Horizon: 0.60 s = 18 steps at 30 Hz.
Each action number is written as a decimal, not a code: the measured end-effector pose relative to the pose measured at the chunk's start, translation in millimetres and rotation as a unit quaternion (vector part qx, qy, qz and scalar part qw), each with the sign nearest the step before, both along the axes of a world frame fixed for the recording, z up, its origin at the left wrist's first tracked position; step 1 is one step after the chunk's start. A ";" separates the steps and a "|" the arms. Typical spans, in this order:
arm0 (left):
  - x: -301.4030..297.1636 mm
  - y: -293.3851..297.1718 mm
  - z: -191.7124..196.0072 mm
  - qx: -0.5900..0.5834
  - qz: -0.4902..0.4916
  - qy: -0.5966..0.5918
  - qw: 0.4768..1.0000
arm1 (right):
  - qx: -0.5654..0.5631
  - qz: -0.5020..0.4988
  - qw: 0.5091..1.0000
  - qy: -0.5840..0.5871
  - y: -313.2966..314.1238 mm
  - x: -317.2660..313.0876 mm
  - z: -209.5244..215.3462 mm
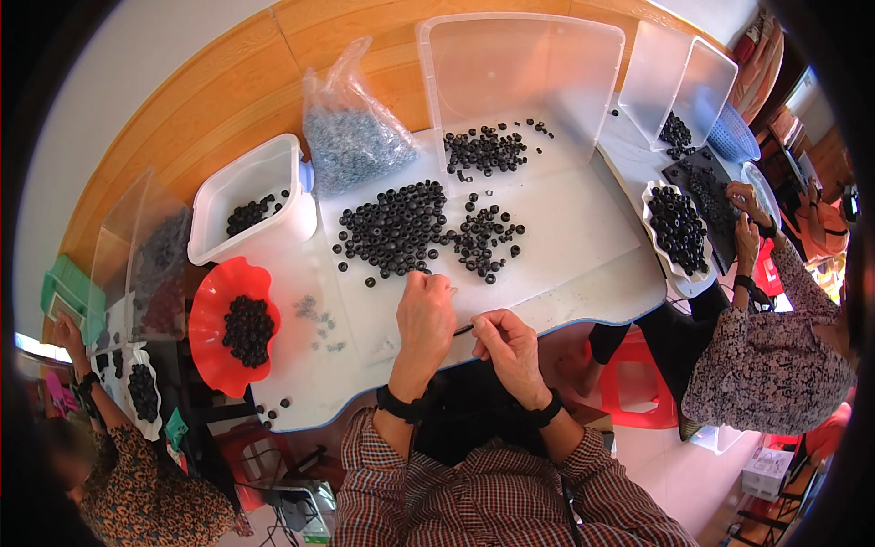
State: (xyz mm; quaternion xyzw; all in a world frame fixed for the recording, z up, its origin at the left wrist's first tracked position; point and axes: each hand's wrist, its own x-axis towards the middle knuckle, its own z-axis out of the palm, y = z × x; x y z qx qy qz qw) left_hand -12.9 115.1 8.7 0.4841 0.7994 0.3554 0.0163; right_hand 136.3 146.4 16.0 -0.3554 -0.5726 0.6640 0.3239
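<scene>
My left hand (424,314) rests on the white table (583,237) with its fingertips at the near edge of a spread of black ring-shaped parts (401,228). Whether it pinches a part is hidden by the fingers. My right hand (506,342) is closed on a thin dark rod (463,329) that points left toward my left hand. Both wrists wear black bands. A second cluster of black rings (488,239) lies just beyond my hands.
A red scalloped bowl (208,314) of black rings stands left, a white tub (239,182) behind it, a clear bag of small grey parts (351,141), and an upright clear lid (519,73). People work at the right (775,356) and lower left (118,474).
</scene>
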 end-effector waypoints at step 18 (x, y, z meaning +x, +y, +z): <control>-2.9 -25.5 21.1 0.129 -0.052 -0.552 0.822 | 0.021 -0.006 1.000 0.000 -5.7 2.3 -3.0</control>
